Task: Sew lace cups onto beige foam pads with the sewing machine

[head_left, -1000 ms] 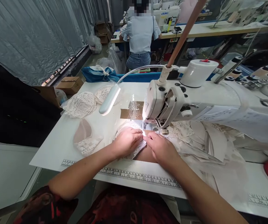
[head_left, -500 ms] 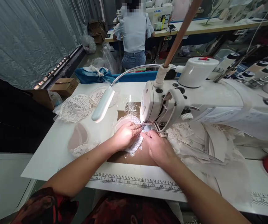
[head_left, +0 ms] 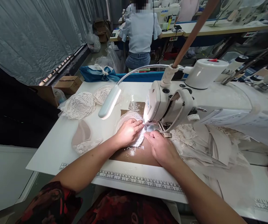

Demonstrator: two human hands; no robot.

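Note:
My left hand (head_left: 128, 132) presses flat on a white lace bra cup piece (head_left: 138, 140) lying under the needle of the white sewing machine (head_left: 171, 105). My right hand (head_left: 161, 148) rests on the table just right of it, its fingertips touching the lace edge at the presser foot (head_left: 150, 125). Both hands lie fingers-down on the fabric rather than gripping it. Part of the lace cup (head_left: 128, 116) shows beyond my left hand, behind the needle.
A gooseneck lamp (head_left: 110, 102) hangs over the table's middle. Lace cups (head_left: 79, 105) and a beige cup (head_left: 82, 135) lie at left. A heap of cut pieces (head_left: 208, 146) sits under the machine arm. Another person (head_left: 140, 34) sits at a far table. A printed ruler (head_left: 136, 180) runs along the front edge.
The lace piece has fed backward under the needle, so more of it now lies behind the presser foot. My hands followed it slightly forward; the view shifted a little.

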